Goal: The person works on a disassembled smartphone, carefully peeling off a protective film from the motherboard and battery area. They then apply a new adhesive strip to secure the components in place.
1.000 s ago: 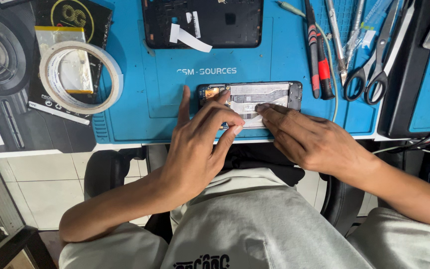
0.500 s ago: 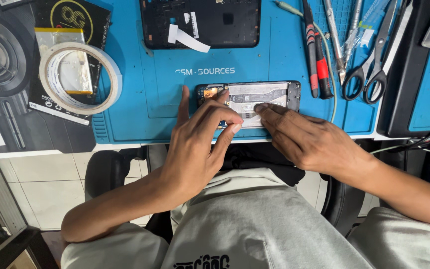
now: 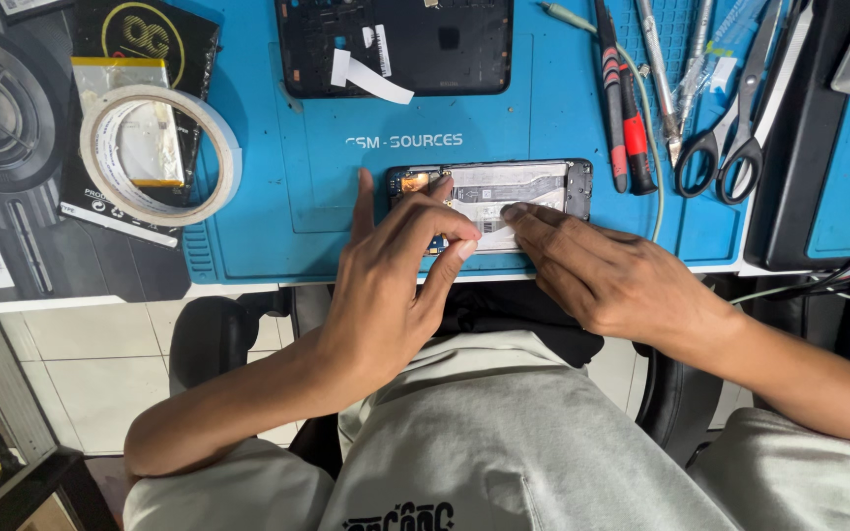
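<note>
A blue mat point(image 3: 277, 197) covers the worktop point(image 3: 71, 295). Near its front edge lies an opened phone point(image 3: 533, 187). The left hand point(image 3: 386, 285) pinches thumb and forefinger at the phone's lower middle; the right hand point(image 3: 612, 275) presses flat fingertips point(image 3: 514, 211) just beside them. A tape roll point(image 3: 159, 152) lies well left, scissors point(image 3: 735, 138) right.

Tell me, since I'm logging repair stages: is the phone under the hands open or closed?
Open: the phone lies back-off, with its inner parts and metal shielding exposed.
</note>
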